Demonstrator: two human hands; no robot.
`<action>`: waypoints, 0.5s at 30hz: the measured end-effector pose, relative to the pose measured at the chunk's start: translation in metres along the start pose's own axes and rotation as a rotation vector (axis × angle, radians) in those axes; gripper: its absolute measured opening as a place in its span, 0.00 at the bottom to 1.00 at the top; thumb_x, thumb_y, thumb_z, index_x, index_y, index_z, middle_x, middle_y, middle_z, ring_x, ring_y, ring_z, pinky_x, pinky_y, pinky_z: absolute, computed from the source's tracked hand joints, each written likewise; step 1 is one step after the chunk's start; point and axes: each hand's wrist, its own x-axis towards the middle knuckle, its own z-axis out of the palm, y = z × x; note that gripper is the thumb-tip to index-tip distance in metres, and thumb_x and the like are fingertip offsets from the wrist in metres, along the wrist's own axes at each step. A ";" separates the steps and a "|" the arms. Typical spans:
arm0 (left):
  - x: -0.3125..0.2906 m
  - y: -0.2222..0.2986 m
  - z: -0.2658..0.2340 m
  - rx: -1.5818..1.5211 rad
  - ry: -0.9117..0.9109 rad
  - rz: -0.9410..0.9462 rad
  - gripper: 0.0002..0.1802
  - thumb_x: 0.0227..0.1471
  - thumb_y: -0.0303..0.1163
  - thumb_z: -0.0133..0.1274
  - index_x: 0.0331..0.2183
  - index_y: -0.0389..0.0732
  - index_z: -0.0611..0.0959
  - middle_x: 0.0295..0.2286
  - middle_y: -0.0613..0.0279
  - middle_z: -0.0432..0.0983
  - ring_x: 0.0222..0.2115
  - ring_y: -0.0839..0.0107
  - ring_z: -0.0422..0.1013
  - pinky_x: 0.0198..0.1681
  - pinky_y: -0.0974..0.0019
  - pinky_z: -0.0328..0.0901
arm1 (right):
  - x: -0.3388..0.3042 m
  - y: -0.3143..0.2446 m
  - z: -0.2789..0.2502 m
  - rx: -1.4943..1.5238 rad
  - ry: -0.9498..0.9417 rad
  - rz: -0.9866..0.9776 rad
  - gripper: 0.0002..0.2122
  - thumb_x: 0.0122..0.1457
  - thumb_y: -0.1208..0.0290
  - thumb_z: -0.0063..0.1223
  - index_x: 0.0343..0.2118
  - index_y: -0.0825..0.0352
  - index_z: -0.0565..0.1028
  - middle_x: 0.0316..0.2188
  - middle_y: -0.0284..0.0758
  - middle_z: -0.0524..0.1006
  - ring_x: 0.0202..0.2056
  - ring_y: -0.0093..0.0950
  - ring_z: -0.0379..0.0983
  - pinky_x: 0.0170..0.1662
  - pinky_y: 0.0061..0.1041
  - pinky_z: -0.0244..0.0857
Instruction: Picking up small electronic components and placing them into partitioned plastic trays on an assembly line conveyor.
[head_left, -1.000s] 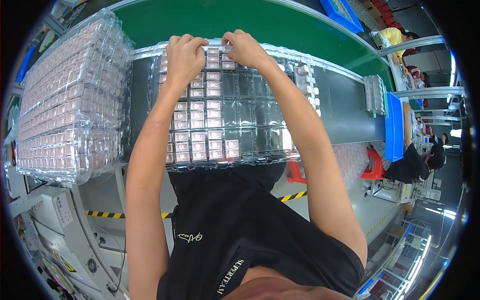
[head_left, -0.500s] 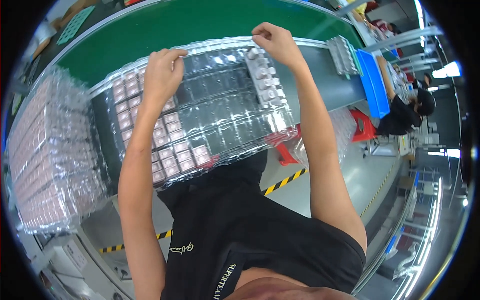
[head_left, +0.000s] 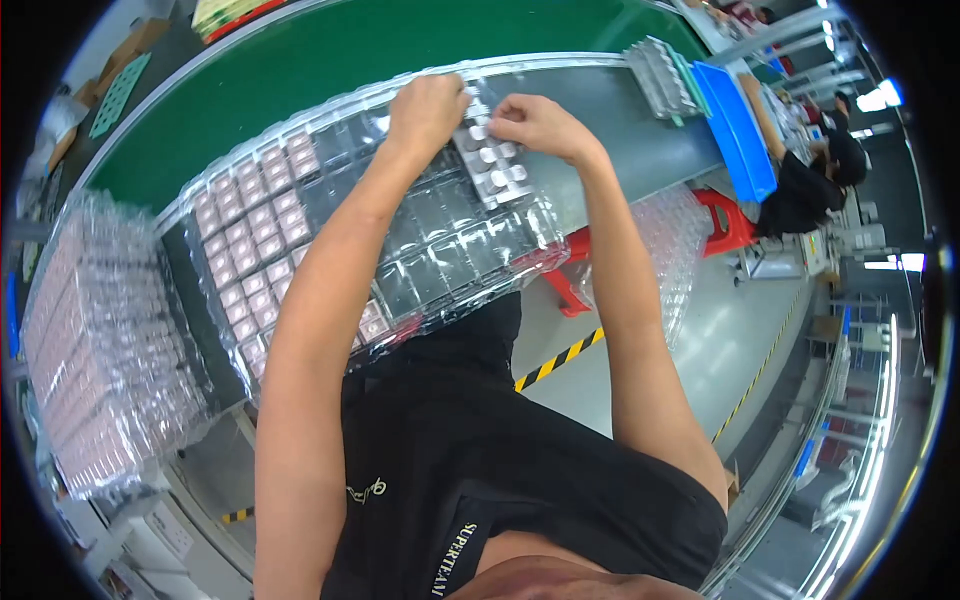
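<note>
A clear plastic blister tray [head_left: 370, 205] lies across the bench in front of me, its left compartments filled with small pink square pieces [head_left: 232, 235]. On its right end rests a narrow grey-white holder [head_left: 495, 180] with rows of round silvery-white pieces. My left hand [head_left: 425, 112] is closed at the far left end of this holder; its fingertips are partly hidden. Just to the right, my right hand [head_left: 545, 128] pinches with thumb and forefinger at the holder's right edge, beside a round piece. What either hand grips is too small to make out.
Stacked filled trays [head_left: 115, 340] in clear plastic stand at the left. A green conveyor belt [head_left: 330, 65] runs beyond the bench. At right are grey trays [head_left: 660, 80], a blue bin [head_left: 735, 130], a red stool [head_left: 725, 225] with clear trays, and a co-worker [head_left: 815, 190] in black.
My left hand has moved right, from above the pink pieces to the holder. My right hand has come nearer and lower, onto the holder's right edge. The view has shifted slightly.
</note>
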 end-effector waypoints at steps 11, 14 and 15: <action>-0.018 -0.019 -0.019 -0.172 0.235 0.028 0.14 0.45 0.34 0.55 0.34 0.36 0.84 0.31 0.47 0.79 0.34 0.52 0.76 0.40 0.55 0.70 | -0.017 -0.019 -0.013 0.069 0.312 0.019 0.14 0.60 0.68 0.53 0.45 0.71 0.77 0.29 0.32 0.78 0.29 0.18 0.70 0.33 0.18 0.66; -0.044 -0.049 -0.063 -0.175 0.107 0.008 0.17 0.46 0.37 0.56 0.37 0.36 0.84 0.31 0.53 0.78 0.32 0.64 0.75 0.37 0.63 0.69 | -0.017 -0.047 0.004 0.067 0.355 -0.218 0.14 0.60 0.69 0.48 0.46 0.68 0.77 0.32 0.40 0.80 0.32 0.30 0.76 0.39 0.28 0.69; -0.057 -0.060 -0.082 -0.205 0.045 -0.020 0.17 0.47 0.37 0.56 0.37 0.35 0.84 0.31 0.54 0.79 0.31 0.67 0.74 0.36 0.64 0.69 | -0.015 -0.062 0.014 0.001 0.327 -0.292 0.14 0.60 0.70 0.48 0.47 0.68 0.77 0.33 0.42 0.79 0.33 0.34 0.76 0.39 0.30 0.69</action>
